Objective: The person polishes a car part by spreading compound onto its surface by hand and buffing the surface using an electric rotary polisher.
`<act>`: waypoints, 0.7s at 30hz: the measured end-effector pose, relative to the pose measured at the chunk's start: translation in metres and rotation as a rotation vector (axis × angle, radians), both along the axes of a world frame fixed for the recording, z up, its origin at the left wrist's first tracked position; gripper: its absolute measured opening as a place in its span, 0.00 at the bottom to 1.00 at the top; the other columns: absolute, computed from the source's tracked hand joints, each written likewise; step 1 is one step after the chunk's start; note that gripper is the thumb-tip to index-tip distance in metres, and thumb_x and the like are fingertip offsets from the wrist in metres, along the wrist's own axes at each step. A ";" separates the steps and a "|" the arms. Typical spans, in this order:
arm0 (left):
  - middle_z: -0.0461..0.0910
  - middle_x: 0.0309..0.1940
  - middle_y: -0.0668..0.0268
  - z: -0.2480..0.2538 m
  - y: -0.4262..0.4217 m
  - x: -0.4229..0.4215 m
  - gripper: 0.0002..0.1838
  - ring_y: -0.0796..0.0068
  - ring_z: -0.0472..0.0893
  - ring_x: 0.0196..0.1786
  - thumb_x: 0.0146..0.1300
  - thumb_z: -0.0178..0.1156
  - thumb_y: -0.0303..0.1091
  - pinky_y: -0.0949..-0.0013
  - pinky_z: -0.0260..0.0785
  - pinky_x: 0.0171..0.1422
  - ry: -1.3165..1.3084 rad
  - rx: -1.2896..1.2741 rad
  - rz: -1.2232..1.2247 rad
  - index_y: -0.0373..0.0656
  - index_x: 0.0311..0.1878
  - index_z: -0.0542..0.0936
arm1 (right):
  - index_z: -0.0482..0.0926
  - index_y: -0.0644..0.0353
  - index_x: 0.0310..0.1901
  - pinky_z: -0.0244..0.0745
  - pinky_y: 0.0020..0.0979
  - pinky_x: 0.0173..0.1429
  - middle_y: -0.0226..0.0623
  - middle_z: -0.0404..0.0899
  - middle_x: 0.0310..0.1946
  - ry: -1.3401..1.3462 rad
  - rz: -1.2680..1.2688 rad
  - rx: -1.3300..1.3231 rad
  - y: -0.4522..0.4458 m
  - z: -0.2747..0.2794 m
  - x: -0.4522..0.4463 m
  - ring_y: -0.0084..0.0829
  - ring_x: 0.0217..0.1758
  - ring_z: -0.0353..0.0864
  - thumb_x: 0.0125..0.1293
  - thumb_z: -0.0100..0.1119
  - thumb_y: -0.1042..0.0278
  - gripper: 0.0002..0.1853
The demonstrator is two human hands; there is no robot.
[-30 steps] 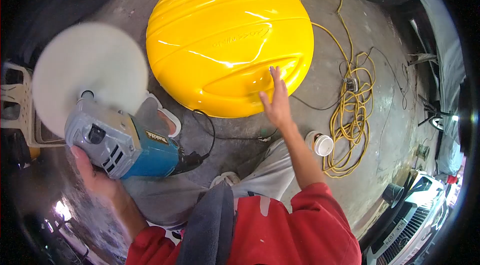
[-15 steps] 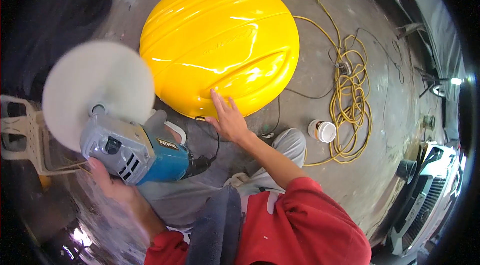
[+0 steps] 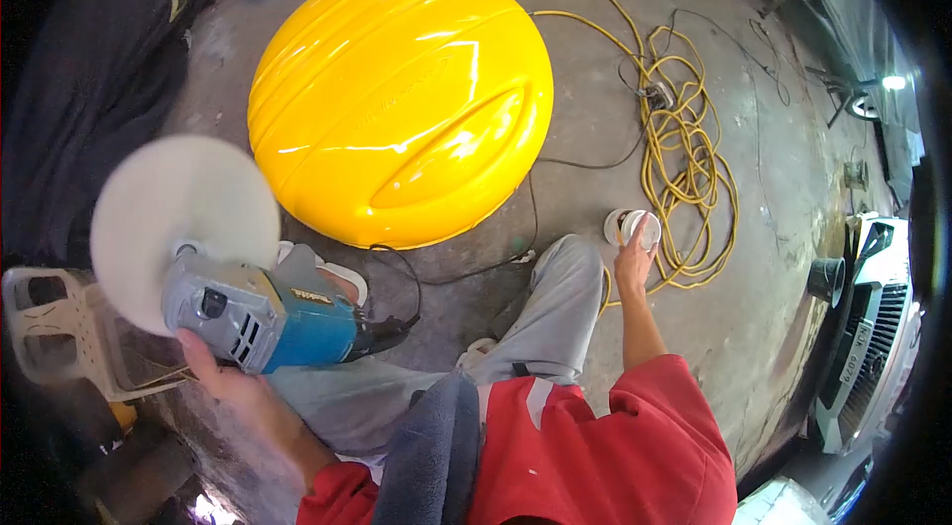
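Left hand clamped on the polisher at its grey metal head; the round white pad is blurred. Right hand has fingers on the white tub; can't tell if they're closed on it. Tub sits on the floor, just beside the coiled yellow cord. Glossy yellow panel lies on the floor beyond the knees. Dark cloth along the floor's left edge, white car at its right.

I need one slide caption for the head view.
Left hand holds polisher; right hand at white tub beside coiled yellow cord.
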State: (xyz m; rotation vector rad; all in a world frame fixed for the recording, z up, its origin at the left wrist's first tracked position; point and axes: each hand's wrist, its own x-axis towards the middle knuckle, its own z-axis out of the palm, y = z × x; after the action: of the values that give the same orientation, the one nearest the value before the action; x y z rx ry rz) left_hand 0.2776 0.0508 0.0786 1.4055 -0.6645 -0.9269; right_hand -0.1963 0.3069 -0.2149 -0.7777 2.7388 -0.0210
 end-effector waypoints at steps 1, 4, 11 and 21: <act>0.68 0.69 0.56 0.003 -0.002 0.002 0.36 0.56 0.70 0.68 0.71 0.52 0.57 0.53 0.63 0.72 -0.008 -0.004 0.008 0.39 0.72 0.65 | 0.28 0.55 0.78 0.51 0.48 0.78 0.54 0.83 0.48 0.012 0.026 0.036 0.001 0.000 -0.002 0.46 0.64 0.77 0.63 0.58 0.76 0.53; 0.68 0.67 0.54 0.002 -0.001 0.003 0.38 0.59 0.70 0.67 0.69 0.56 0.56 0.57 0.64 0.71 -0.016 -0.020 -0.028 0.34 0.70 0.65 | 0.33 0.54 0.78 0.60 0.44 0.75 0.49 0.85 0.43 0.176 0.100 0.030 0.010 -0.017 -0.009 0.47 0.60 0.79 0.61 0.56 0.81 0.51; 0.73 0.62 0.56 0.002 0.001 0.001 0.33 0.63 0.74 0.62 0.71 0.55 0.53 0.60 0.67 0.67 0.023 -0.039 -0.046 0.34 0.67 0.68 | 0.63 0.48 0.71 0.64 0.40 0.73 0.42 0.86 0.37 0.160 0.100 -0.270 0.018 -0.015 -0.014 0.42 0.47 0.83 0.60 0.58 0.81 0.37; 0.74 0.62 0.57 -0.018 -0.002 0.028 0.33 0.59 0.76 0.62 0.70 0.56 0.53 0.56 0.68 0.67 -0.017 -0.090 -0.116 0.35 0.67 0.70 | 0.71 0.51 0.65 0.60 0.42 0.71 0.39 0.85 0.37 0.316 -0.015 -0.189 0.017 -0.024 -0.011 0.34 0.46 0.84 0.57 0.63 0.76 0.31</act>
State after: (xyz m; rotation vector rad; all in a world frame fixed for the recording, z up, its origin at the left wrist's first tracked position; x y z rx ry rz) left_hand 0.3054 0.0488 0.0606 1.3071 -0.7980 -0.9643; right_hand -0.2074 0.3236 -0.2385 -0.8769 3.0754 -0.1774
